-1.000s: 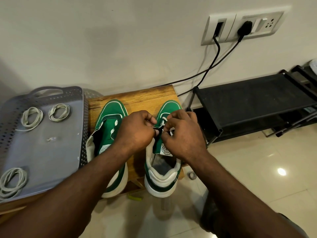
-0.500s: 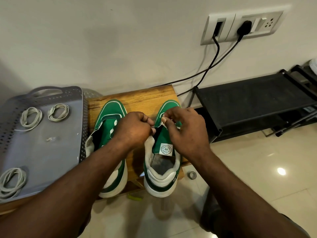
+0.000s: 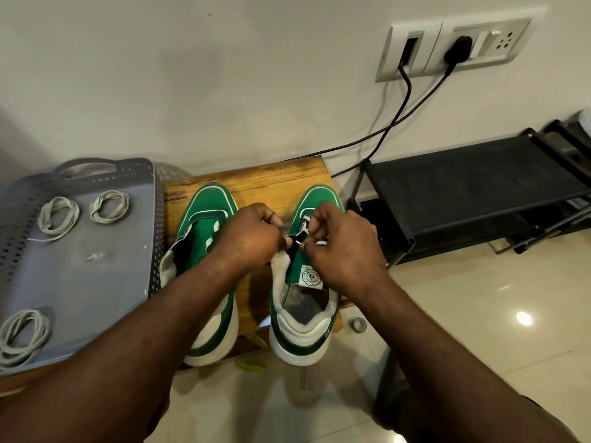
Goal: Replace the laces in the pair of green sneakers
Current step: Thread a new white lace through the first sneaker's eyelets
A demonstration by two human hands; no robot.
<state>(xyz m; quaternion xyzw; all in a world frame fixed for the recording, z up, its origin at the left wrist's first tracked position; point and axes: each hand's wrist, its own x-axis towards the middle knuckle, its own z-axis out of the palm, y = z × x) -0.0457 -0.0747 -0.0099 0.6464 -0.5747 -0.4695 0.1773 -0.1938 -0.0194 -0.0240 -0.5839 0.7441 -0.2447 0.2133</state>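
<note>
We see a black rack (image 3: 463, 183) on the floor at the right, next to the wall. At the left lies a grey tray (image 3: 96, 282), and between them is a wooden surface (image 3: 265, 183). Two green sneakers stand side by side on that surface, toes to the wall and heels to the person. No hand holds the left sneaker (image 3: 204, 212). The right sneaker (image 3: 307, 334) is the one being worked on.

Both hands are close together, almost touching, over the middle of the right sneaker. The left hand (image 3: 249, 238) reaches across the gap between the shoes and pinches the dark edge of the shoe by the lace holes. The right hand (image 3: 345, 247) sits right above the shoe, so it is the nearer one. Its fingers pinch a bit of white lace (image 3: 305, 220). We cannot tell which hole the lace goes in.

The shoe runs long from heel to toe, away from the person, and the lace crosses it from side to side. So we think the next pull must go sideways or up.

Three rolled laces (image 3: 58, 215) lie on the tray, well apart from the hands.
</note>
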